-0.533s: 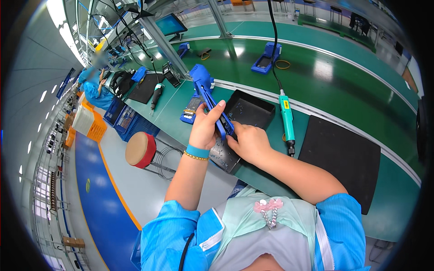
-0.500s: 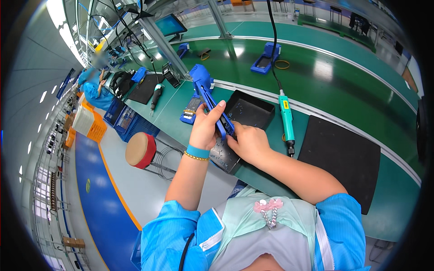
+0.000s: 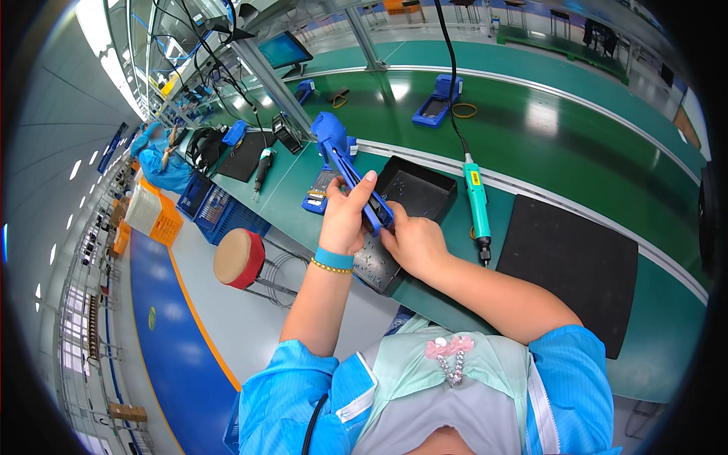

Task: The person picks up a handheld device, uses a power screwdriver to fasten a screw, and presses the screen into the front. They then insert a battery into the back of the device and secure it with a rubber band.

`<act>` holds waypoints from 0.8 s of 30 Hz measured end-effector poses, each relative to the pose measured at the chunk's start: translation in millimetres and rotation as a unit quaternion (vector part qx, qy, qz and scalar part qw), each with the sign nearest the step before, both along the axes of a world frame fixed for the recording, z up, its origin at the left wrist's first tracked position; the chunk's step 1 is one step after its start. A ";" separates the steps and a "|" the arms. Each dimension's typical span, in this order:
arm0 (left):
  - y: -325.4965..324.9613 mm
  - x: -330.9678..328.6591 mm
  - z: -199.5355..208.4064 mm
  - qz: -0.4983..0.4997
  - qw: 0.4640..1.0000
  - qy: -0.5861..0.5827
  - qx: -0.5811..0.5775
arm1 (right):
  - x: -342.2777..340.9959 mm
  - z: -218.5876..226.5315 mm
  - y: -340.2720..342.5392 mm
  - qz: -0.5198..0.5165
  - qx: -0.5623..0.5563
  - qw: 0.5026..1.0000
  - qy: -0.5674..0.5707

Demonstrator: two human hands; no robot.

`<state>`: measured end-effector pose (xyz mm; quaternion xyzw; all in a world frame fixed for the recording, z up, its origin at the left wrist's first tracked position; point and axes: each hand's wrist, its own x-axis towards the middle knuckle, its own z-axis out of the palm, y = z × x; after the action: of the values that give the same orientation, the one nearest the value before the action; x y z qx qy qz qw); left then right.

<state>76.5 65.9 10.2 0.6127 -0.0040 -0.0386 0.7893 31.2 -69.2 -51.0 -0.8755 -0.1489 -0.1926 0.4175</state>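
Observation:
My left hand [image 3: 347, 216] grips a long blue plastic housing [image 3: 353, 176] with a dark inside, held tilted above a black tray [image 3: 426, 176]. At the housing's lower end, my right hand [image 3: 417, 244] has its thumb and fingers closed on the edge. Whether a small part is also between those fingertips cannot be made out. Small dark pieces like screws lie scattered in the tray. Just behind my left hand, another blue housing [image 3: 315, 196] rests on the green bench, partly hidden.
A teal electric screwdriver [image 3: 477, 199] hangs from a cable right of the tray, beside a black mat [image 3: 570, 265]. Another blue housing [image 3: 435, 102] lies on the green belt. To the left are a second screwdriver [image 3: 263, 171], a stool [image 3: 238, 258] and a co-worker [image 3: 161, 161].
The view has shifted slightly. Both hands keep their hold on the blue housing, with hardly any movement. At the far left, the co-worker's head and arms have shifted a little.

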 end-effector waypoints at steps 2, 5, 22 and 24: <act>-0.4 0.3 -0.9 0.000 1.000 -0.002 0.006 | 0.2 0.0 -1.0 0.005 0.000 1.000 -0.007; -2.3 -0.7 -2.1 0.002 1.000 0.009 0.012 | 1.8 -1.2 0.4 -0.005 0.005 1.000 0.030; 26.1 8.6 6.7 -0.032 0.999 0.006 -0.027 | 1.0 -2.4 -9.7 0.052 0.133 0.985 -0.093; 34.1 10.0 8.2 -0.060 0.995 0.025 -0.072 | 0.8 -0.4 -10.0 0.071 0.155 0.982 -0.079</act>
<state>86.5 100.0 18.4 0.5520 -0.0240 -0.1010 0.8273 32.0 -79.2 -51.4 -0.7693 -0.2112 -0.2517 0.5480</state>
